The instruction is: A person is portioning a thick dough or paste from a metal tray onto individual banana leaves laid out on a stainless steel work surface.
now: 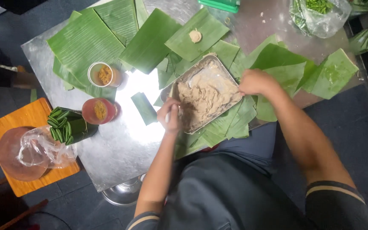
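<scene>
My left hand [170, 115] is curled shut around a thin pale handle, a spoon I think, at the near left corner of the metal tray [224, 71]. My right hand [255, 81] rests on the tray's right rim with the fingers bent down into it; whether they pinch anything I cannot tell.

The tray is rectangular, thin, dull silver, with rounded corners, and sits tilted on a bed of banana leaf pieces [235, 123] near the front edge of the table [120, 149]. Inside it the paste [201, 94] is beige, coarse and lumpy, heaped toward the near left side, with bare smeared metal at the far corner.

The table is brushed steel with a bright glare patch. Broad ribbed banana leaves [86, 42] fan over its far side, glossy and green; one cut piece carries a small dab of paste [195, 36]. To my left stand two round cups [100, 74] holding orange-brown filling, and beside them a bundle of folded leaf packets [67, 125]. A crumpled clear plastic bag [43, 149] lies on a wooden stool [5, 127].
</scene>
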